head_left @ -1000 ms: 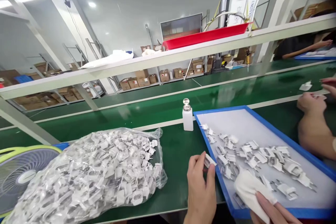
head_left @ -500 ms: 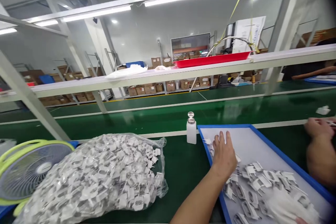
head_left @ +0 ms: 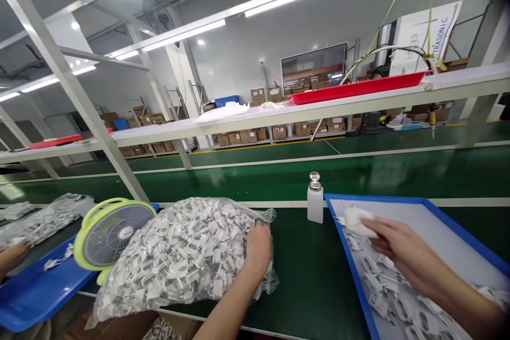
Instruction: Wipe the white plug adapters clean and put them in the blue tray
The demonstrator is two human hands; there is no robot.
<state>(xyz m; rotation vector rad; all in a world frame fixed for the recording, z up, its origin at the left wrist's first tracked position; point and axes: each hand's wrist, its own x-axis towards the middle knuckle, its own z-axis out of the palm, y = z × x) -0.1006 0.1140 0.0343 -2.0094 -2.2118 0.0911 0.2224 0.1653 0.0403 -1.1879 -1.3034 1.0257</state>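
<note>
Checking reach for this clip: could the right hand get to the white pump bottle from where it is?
Probably yes. The right hand holds a white cloth over the near corner of the blue tray, and the pump bottle stands just outside that corner on the green belt, with nothing between them.

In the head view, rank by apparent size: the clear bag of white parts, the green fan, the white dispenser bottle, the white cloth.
1. Clear bag of white parts, under the left hand.
2. Green fan.
3. White dispenser bottle.
4. White cloth, in the right hand; partly hidden, so its rank against the bottle is unsure.
</note>
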